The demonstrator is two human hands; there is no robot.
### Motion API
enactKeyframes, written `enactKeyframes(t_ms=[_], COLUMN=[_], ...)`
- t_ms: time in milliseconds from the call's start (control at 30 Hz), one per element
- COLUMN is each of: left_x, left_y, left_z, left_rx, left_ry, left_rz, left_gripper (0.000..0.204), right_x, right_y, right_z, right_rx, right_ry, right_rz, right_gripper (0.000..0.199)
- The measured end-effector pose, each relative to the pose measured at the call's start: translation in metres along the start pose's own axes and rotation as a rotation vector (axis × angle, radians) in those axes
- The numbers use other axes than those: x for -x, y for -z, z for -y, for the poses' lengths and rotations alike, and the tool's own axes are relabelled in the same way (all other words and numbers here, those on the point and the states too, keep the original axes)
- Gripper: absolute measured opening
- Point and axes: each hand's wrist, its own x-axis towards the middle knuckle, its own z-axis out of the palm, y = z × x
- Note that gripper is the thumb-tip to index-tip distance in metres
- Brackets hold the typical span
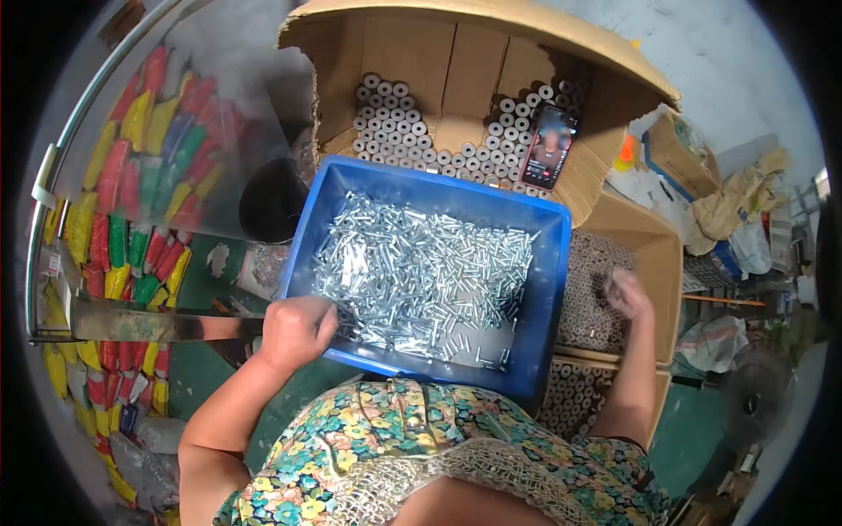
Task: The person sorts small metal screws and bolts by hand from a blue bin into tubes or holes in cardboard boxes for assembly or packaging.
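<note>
A blue plastic bin (421,180) in front of me holds a heap of small shiny metal pins (412,272). At its near left corner my left hand (296,331) is closed in a fist, thumb toward the bin; what it holds, if anything, is hidden. Right of the bin my right hand (628,294) hovers over a cardboard box of small grey-brown cylinders (592,289). Its fingers are curled, their tips dark and indistinct, so what they hold cannot be made out.
Behind the bin, a large open carton (408,53) holds stacked ring-ended cylinders (395,127), with a lit phone (550,147) resting on them. Another box of cylinders (574,394) stands nearer, at right. Colourful bundles (114,175) line the left, by a curved metal tube (88,101).
</note>
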Motion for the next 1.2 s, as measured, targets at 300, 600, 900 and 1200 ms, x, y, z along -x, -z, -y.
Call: enactKeyframes(t_ms=[300, 600, 900, 1200], left_x=[-0.017, -0.025, -0.023, -0.032], left_y=[0.021, 0.036, 0.041, 0.042], left_z=[0.008, 0.023, 0.027, 0.015], left_rx=[0.046, 0.22, 0.208, 0.164], left_ry=[-0.073, -0.133, -0.155, -0.163], left_rz=[0.031, -0.009, 0.121, 0.036], left_gripper=[0.023, 0.021, 0.016, 0.02], right_x=[-0.062, -0.138, -0.058, -0.014], right_y=[-0.317, -0.324, -0.425, -0.564], right_z=[0.27, 0.239, 0.287, 0.297], right_rx=[1.286, 1.506, 0.542, 0.558], right_ry=[0.719, 0.476, 0.711, 0.596], right_rz=[-0.096, 0.014, 0.094, 0.152], right_gripper=[0.049, 0.047, 0.03, 0.043])
